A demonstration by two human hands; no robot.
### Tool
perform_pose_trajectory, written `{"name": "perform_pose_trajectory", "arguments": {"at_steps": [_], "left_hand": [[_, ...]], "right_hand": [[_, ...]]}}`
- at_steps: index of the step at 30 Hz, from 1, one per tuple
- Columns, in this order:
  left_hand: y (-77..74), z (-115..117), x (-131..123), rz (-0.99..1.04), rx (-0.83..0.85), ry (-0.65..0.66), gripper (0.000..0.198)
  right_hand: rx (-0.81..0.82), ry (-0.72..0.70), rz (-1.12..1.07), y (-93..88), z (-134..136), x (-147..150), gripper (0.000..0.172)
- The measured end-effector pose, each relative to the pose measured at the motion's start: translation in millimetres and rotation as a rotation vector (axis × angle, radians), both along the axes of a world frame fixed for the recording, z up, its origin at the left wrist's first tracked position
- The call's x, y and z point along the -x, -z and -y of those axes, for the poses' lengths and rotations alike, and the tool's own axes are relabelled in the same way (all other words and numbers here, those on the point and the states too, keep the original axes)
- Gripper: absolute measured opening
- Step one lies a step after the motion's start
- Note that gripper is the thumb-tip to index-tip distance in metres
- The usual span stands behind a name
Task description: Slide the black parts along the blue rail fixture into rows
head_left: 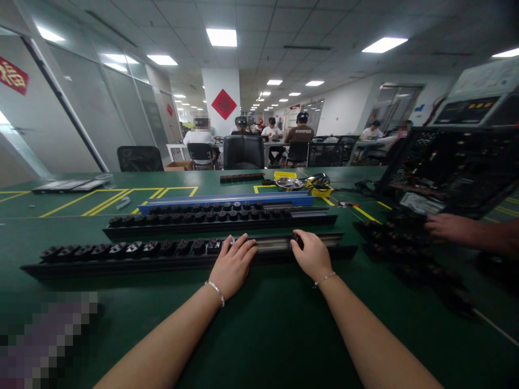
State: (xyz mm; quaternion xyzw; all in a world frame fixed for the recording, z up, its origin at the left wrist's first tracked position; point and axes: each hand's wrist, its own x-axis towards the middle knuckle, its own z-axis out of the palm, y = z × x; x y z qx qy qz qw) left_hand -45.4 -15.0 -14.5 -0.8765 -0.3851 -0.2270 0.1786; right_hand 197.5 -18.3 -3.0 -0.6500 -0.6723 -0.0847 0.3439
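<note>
A long black channel [121, 268] lies across the table in front of me, with a row of black socket-like modules [150, 247] filling its left part. My left hand [234, 266] rests on the right end of that row, fingers stretched out and lying flat; it partly covers the last modules. Over the bare right stretch of the channel, my right hand [312, 254] pinches a small black module [299, 240] between thumb and fingers. Most of that piece is hidden by the hand.
Behind lie a second filled channel [219, 219] and a blue rail [227, 200]. A metal bowl [289, 184] stands farther back. At right, another person's hand [454, 227] is by a pile of black modules [405, 237] and a large black crate [441, 167].
</note>
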Motion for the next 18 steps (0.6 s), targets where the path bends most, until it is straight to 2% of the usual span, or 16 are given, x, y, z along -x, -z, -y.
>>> {"name": "perform_pose_trajectory", "arguments": {"at_steps": [12, 18], "left_hand": [[2.2, -0.9, -0.1, -0.024, -0.051, -0.013, 0.037], [0.7, 0.1, 0.1, -0.002, -0.022, -0.001, 0.037]], "right_hand": [[-0.058, 0.033, 0.042, 3.4, -0.4, -27.5, 0.03], [-0.058, 0.084, 0.023, 3.3, 1.6, -39.3, 0.031]]}}
